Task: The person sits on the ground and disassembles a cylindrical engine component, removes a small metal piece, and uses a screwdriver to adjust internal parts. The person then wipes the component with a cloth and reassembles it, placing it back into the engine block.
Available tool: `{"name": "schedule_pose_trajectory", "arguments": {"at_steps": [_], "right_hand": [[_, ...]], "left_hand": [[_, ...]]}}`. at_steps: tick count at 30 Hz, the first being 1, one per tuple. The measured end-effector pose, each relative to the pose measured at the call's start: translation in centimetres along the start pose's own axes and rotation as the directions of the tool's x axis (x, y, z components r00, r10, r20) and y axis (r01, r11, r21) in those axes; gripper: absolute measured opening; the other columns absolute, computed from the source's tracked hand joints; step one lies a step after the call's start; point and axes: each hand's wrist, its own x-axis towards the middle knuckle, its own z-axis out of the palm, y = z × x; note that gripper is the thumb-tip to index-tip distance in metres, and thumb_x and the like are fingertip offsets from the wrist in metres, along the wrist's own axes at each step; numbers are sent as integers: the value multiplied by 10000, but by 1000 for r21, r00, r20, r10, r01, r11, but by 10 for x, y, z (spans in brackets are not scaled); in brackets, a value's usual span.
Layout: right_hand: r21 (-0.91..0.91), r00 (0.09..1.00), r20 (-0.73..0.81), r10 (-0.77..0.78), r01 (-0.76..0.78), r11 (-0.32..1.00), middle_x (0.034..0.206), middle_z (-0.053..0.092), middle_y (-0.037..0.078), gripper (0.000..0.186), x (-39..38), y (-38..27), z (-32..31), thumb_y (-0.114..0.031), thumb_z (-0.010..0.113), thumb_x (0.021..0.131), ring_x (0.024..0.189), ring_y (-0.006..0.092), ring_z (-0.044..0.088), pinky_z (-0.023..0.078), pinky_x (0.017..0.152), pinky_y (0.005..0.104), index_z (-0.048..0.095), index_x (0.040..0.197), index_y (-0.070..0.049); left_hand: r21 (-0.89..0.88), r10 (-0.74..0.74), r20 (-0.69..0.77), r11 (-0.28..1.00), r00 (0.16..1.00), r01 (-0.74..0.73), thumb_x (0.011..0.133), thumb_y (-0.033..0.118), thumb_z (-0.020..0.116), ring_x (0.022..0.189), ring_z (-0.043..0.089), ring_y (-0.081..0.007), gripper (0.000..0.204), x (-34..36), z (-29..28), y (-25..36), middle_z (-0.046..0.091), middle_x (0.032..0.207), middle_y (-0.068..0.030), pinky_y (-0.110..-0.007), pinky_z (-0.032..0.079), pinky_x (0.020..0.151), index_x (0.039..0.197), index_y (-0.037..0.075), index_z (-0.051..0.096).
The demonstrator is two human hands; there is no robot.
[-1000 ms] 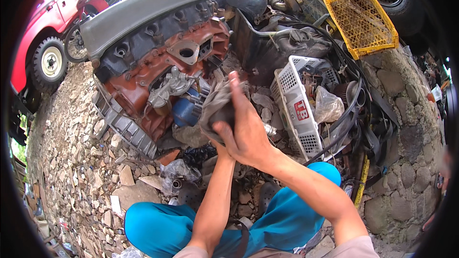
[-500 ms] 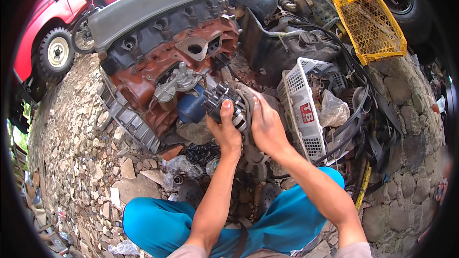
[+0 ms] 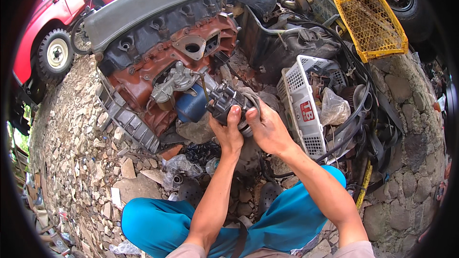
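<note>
Black-capped engine part (image 3: pixel 224 101) is held up before a rust-red engine block (image 3: pixel 130 86), the left hand (image 3: pixel 228 136) clasping its near side, the right hand (image 3: pixel 268 131) pinching it together with a grey rag (image 3: pixel 251 96). Wiping seems the step underway; the next stroke likely calls for a steady left hold while the rag works around it.

Uneven ground (image 3: pixel 76 162) of loose, broken stone fills the left and lower part of the frame. On it, at upper left, stands a treaded tyre (image 3: pixel 56 56) with a cream rim; the rust-red engine block (image 3: pixel 134 86) sits upper left of centre. Below that lie a brick fragment (image 3: pixel 170 152), crumpled clear plastic (image 3: pixel 178 168), a flat stone slab (image 3: pixel 136 184) and, beside the slab, a small white rectangular piece (image 3: pixel 116 197).
</note>
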Motion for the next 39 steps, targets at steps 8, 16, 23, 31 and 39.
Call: {"name": "schedule_pose_trajectory", "arguments": {"at_steps": [8,16,23,31,39], "right_hand": [[254,961,-33,276,-259,932,1347,540,218,1057,7,-26,2,-770,32,922,1216,260,500,326,1092,362,444,1368,96],[-282,990,0,-141,135,950,1321,510,339,808,-14,-18,11,-533,422,1007,1244,475,497,406,1051,441,304,1445,135],[-541,993,-77,-95,39,840,1280,517,349,911,-39,-19,31,-519,639,900,1218,477,513,451,980,502,285,1426,136],[-408,995,-65,-73,40,912,1253,526,336,892,-29,-13,15,-522,680,863,1176,487,515,421,1013,506,349,1397,112],[-67,929,4,370,-369,927,1232,597,290,756,-20,3,-16,-623,493,959,1211,333,571,438,989,398,492,1312,45]], "left_hand": [[-284,-158,201,935,967,211,752,456,706,936,601,-150,645,2,-6,-7,617,1048,-43,-303,487,859,1206,20,565],[-280,-211,70,934,975,223,887,451,576,945,644,-191,561,8,-11,-1,663,1085,-99,-341,499,890,1190,-21,588],[-32,-70,-155,997,985,66,853,317,772,842,590,-133,479,8,-6,-1,622,1003,-60,-283,485,775,1141,-6,567],[-15,19,-98,1000,995,-21,844,307,789,867,586,-130,505,5,5,5,613,1010,-46,-279,489,787,1166,-3,553],[18,-13,39,1000,999,12,852,293,744,852,586,-105,385,-5,22,-1,634,970,-15,-272,485,768,1093,23,613]]}}
